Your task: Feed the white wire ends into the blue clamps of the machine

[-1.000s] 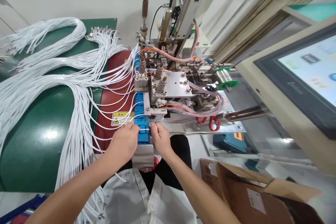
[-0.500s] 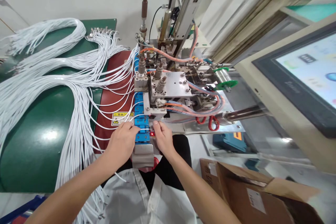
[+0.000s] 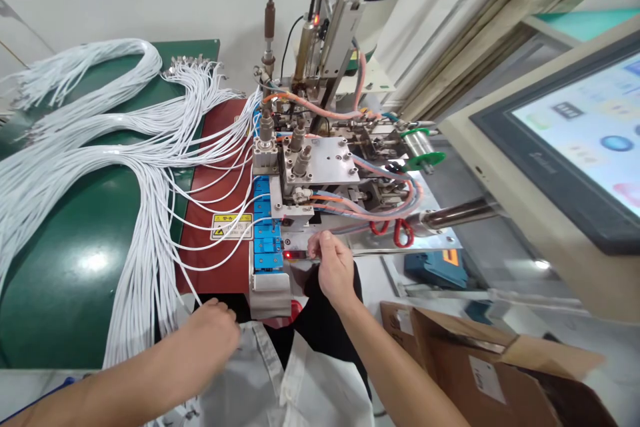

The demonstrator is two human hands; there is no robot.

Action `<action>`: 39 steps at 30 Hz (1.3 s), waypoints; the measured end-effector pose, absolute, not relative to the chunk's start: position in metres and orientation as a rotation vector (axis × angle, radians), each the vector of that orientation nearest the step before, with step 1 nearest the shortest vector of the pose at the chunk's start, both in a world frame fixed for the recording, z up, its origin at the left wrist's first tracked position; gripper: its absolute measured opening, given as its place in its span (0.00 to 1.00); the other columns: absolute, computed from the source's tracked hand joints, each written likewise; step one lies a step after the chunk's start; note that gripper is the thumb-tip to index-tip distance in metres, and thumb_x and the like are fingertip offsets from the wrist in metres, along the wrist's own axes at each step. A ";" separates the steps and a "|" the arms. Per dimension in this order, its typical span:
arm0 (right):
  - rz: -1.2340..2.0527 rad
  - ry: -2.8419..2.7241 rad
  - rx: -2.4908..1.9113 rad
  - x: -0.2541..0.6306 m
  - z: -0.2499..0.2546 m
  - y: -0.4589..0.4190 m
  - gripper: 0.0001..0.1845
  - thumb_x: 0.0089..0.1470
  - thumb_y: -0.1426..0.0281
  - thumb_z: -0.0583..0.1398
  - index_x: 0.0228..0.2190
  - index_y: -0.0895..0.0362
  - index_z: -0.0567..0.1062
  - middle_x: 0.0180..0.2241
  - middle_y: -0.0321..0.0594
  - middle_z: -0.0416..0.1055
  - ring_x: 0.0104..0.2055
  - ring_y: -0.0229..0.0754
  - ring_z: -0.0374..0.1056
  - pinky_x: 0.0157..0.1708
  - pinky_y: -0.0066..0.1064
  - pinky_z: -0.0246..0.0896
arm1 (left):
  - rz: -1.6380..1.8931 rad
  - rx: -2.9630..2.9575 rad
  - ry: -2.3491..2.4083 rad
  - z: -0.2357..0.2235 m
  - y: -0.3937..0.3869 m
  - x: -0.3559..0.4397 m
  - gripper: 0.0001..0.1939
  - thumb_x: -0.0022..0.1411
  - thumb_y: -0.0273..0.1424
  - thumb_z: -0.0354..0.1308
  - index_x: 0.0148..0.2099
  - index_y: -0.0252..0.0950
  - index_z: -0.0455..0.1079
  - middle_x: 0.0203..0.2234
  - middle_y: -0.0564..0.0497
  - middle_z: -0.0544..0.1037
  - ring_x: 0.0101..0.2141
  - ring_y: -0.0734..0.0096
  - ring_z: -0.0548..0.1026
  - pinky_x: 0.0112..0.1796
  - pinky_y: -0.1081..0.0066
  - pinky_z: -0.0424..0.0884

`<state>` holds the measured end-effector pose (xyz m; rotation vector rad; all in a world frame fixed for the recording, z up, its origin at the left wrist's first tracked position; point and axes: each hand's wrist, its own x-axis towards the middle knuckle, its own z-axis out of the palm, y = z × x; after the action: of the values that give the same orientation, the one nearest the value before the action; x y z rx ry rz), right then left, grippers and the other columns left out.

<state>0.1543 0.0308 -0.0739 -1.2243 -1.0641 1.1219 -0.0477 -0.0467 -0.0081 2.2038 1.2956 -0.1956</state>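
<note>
My left hand (image 3: 213, 330) is low beside the hanging ends of the white cables (image 3: 135, 267), its fingers curled and slightly blurred. A cable runs up to its fingers, but the fingertips are hidden. Just right of the blue clamp blocks (image 3: 269, 260) is my right hand (image 3: 336, 268), thumb and fingers drawn together, with nothing visible in them and apart from the blocks. Several cables lead over the red plate (image 3: 213, 270) into blocks farther up the row. Across the front blocks no cable lies. A small red light (image 3: 289, 255) glows between the blocks and my right hand.
A machine with a metal plate (image 3: 320, 163), air hoses and a green wire spool (image 3: 423, 150) stands ahead. Cable bundles cover much of the green table (image 3: 60, 267). At right are a touch screen (image 3: 590, 127) and an open cardboard box (image 3: 480, 373).
My left hand has left the front block and moved down towards the cable ends. My right hand has drawn back right. The cable across the front block has moved from there; the red light came on.
</note>
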 end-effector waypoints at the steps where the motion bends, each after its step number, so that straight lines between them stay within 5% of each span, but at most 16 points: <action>1: 1.125 -1.062 -1.215 0.154 -0.073 0.030 0.23 0.56 0.58 0.49 0.15 0.57 0.62 0.16 0.33 0.57 0.20 0.34 0.53 0.21 0.28 0.48 | -0.290 2.249 1.255 -0.011 -0.048 -0.049 0.09 0.40 0.17 0.58 0.18 0.35 0.67 0.17 0.49 0.72 0.23 0.62 0.72 0.28 0.68 0.65; 4: 1.141 -1.063 -1.197 0.155 -0.073 0.028 0.23 0.56 0.59 0.49 0.15 0.57 0.63 0.17 0.33 0.57 0.21 0.34 0.53 0.23 0.28 0.49 | -0.375 2.352 1.091 -0.008 -0.043 -0.048 0.10 0.42 0.16 0.53 0.22 0.35 0.68 0.21 0.47 0.73 0.25 0.61 0.72 0.28 0.68 0.65; 10: 1.325 -0.990 -1.028 0.159 -0.072 0.011 0.19 0.56 0.59 0.51 0.23 0.58 0.72 0.19 0.36 0.64 0.20 0.35 0.58 0.21 0.29 0.53 | 0.268 1.977 1.311 0.013 -0.015 -0.027 0.11 0.60 0.24 0.45 0.38 0.38 0.68 0.32 0.52 0.72 0.32 0.72 0.71 0.35 0.74 0.65; 18: 1.360 -0.928 -1.036 0.153 -0.046 0.005 0.08 0.45 0.67 0.62 0.31 0.54 0.73 0.25 0.36 0.72 0.23 0.34 0.65 0.26 0.27 0.63 | 0.557 1.818 1.436 0.002 0.001 -0.009 0.09 0.59 0.25 0.48 0.38 0.39 0.70 0.31 0.53 0.73 0.32 0.73 0.71 0.34 0.74 0.66; 26: 1.444 -1.055 -1.138 0.149 -0.035 0.012 0.06 0.48 0.67 0.59 0.24 0.56 0.71 0.19 0.32 0.66 0.19 0.32 0.60 0.20 0.24 0.60 | 0.762 1.628 1.432 -0.006 0.000 0.003 0.12 0.56 0.28 0.55 0.44 0.38 0.70 0.28 0.53 0.74 0.28 0.74 0.72 0.32 0.75 0.69; 35: 0.702 -1.724 -1.073 0.144 -0.039 0.005 0.11 0.50 0.79 0.53 0.31 0.57 0.73 0.31 0.44 0.71 0.33 0.41 0.67 0.32 0.32 0.63 | 0.898 1.574 1.399 -0.011 0.001 0.000 0.13 0.57 0.31 0.54 0.46 0.40 0.72 0.29 0.52 0.73 0.29 0.75 0.71 0.33 0.75 0.70; 39: 0.696 -1.855 -1.107 0.144 -0.040 0.002 0.16 0.49 0.80 0.51 0.36 0.57 0.74 0.35 0.47 0.70 0.35 0.42 0.67 0.33 0.34 0.63 | 0.923 1.587 1.368 -0.009 0.004 -0.001 0.11 0.59 0.30 0.53 0.42 0.38 0.73 0.32 0.50 0.74 0.35 0.72 0.72 0.37 0.74 0.69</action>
<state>0.1444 0.0019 -0.0398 -1.1070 -1.8546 0.6960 -0.0007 0.0041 -0.0090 1.5867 1.3675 0.9227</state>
